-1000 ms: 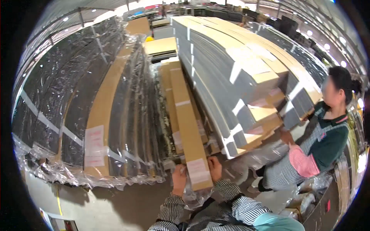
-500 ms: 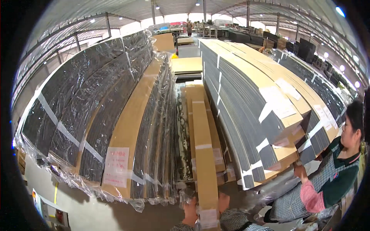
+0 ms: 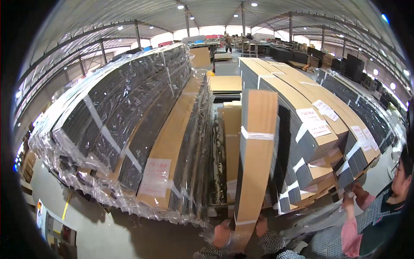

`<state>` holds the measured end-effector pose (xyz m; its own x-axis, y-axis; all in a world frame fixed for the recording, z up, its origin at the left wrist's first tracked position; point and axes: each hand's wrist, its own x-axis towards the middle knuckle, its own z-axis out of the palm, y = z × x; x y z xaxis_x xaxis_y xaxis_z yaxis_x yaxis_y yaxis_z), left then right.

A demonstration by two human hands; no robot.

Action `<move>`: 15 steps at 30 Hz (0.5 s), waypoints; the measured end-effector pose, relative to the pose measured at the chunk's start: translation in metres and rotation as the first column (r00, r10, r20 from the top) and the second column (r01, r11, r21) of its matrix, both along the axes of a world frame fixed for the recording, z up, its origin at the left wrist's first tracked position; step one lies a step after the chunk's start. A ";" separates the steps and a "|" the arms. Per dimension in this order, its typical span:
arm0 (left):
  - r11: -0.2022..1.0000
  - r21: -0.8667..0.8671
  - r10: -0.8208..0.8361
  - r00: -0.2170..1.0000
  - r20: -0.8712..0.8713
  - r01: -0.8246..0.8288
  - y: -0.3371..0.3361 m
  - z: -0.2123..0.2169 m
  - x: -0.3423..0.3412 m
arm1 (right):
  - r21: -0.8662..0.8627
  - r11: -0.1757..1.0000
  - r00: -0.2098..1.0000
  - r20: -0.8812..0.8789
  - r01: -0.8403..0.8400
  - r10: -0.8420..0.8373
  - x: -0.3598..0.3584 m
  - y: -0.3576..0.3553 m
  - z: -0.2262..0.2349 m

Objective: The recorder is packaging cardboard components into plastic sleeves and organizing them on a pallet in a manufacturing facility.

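A long, narrow bundle of brown-faced boards (image 3: 253, 172), bound with white bands, is in front of me, its far end tilted up and reaching over the gap between two stacks. At its near end, my left hand (image 3: 222, 233) is closed against the left side. My right hand (image 3: 261, 226) grips the right side, its fingers partly hidden by the bundle. Below and behind it, another brown strapped bundle (image 3: 232, 151) lies in the gap. Right of my bundle rises a tall stack of dark-edged strapped boards (image 3: 317, 149).
To the left stands a plastic-wrapped stack of dark boards (image 3: 116, 108) with loose film along its near edge. A co-worker (image 3: 371, 224) stands at the right, hands near the right stack's end. Clear plastic film (image 3: 319, 220) trails near the floor there. Flat brown boards (image 3: 226, 83) lie farther back.
The bundle's far end has risen and swung right, between my hands. My view has tilted upward and shifted left. The co-worker's hands have moved lower and nearer.
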<state>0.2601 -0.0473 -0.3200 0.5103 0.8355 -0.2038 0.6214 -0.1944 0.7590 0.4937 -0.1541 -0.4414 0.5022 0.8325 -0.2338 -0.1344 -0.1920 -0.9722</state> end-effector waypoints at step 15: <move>0.969 -0.245 0.054 0.929 0.366 0.040 -0.065 0.060 -0.075 | 0.299 0.924 0.969 -0.026 0.240 -0.244 -0.135 -0.059 0.164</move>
<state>0.1847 -0.1124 -0.2603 0.5828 0.7873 -0.2012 0.2902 0.0296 0.9565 0.3588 -0.2135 -0.2770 0.6984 0.7156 0.0127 -0.1287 0.1430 -0.9813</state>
